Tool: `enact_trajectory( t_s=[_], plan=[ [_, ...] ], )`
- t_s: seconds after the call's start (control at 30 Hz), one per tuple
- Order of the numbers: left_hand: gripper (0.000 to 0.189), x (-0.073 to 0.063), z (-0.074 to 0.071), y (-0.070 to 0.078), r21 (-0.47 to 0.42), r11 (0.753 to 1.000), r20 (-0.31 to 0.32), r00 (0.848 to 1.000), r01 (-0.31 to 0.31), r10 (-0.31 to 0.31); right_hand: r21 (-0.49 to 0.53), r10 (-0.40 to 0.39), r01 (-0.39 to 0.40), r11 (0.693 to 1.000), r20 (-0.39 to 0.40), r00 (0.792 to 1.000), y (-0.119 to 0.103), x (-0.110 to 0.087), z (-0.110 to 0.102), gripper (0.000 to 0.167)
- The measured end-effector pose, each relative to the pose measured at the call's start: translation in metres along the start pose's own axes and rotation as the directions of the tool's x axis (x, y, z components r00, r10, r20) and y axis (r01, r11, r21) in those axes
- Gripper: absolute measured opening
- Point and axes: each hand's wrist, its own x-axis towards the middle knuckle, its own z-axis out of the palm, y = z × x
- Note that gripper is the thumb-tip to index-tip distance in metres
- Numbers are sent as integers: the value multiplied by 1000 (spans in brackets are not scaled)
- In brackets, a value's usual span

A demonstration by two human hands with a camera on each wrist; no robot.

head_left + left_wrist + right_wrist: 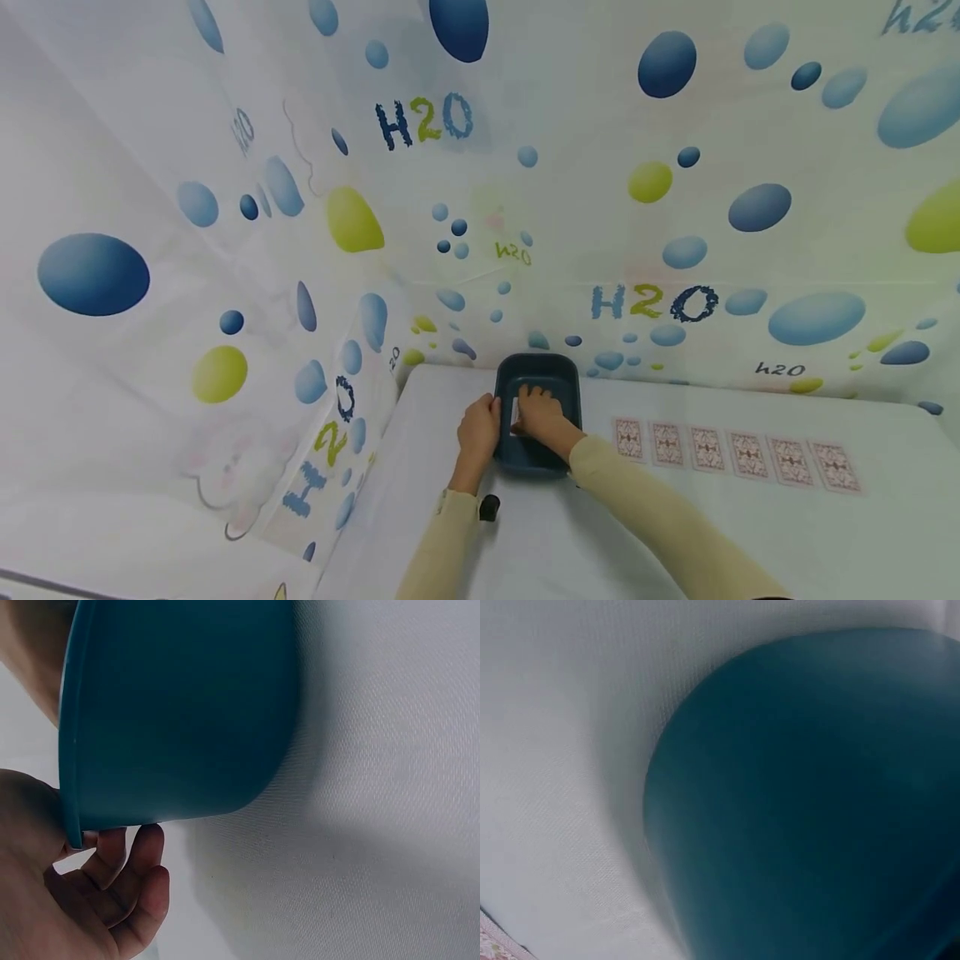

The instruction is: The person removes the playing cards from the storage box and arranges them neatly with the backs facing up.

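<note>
A dark blue-green rectangular bin (534, 462) stands on the white table, its open top toward the head camera. My left hand (478, 425) grips the bin's left rim; in the left wrist view its curled fingers (142, 900) lie against the outer wall just under the lip. Inside the bin is my right hand (540, 408), with fingers bent over a playing card (515, 412). Only a pale strip of that card shows at the hand's left side, the rest being covered. The right wrist view holds just the bin's outer wall (802, 795), with the right hand out of sight.
Several playing cards (707, 448) lie face down in a row to the bin's right, red patterned backs up. Behind the table hangs a white curtain (570, 208) with blue and green spots. A small black object (489, 507) sits beside the left cuff.
</note>
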Motion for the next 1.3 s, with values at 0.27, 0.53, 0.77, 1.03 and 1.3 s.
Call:
enact_trajectory(
  t_s=[0.27,0.53,0.77,1.03,1.3],
  plan=[
    [33,2,2,-1,-12,1000,2,1000,6,-5,-25,-42,41,999,-47,998,-4,-2,2,75],
    [32,1,1,0,3,1000,-10,1000,-9,9,0,-17,17,1000,-39,999,1,-7,-4,78],
    [32,1,1,-1,6,1000,0,1000,-5,5,69,17,-15,998,-26,1000,2,-1,-3,91],
    [31,-1,0,2,-12,999,8,999,44,-44,226,36,-21,974,-63,997,5,-3,1,81],
    [30,1,1,0,3,999,20,999,45,-45,463,-35,47,885,-35,999,20,-13,-20,52]
  ],
)
